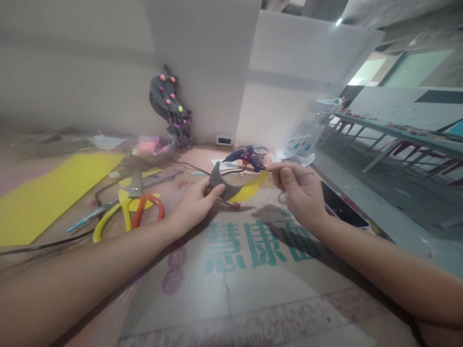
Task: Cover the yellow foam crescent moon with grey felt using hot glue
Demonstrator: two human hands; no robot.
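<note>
Left hand (194, 200) is pinching a crosswise crescent (236, 192), hollow facing the glue gun (240, 155), yellow tip pointing rightward; right hand (303, 193) is pinching, contents unclear.

A craft workshop, it seems — glue gun (237, 155), scissors (125, 205), yellow sheet (54, 197), a long worktable (394, 129) beyond.

Bare forearms (108, 265) at eight and four o'clock taper to slimmer wrists (175, 224) and bare hands (197, 200).
</note>
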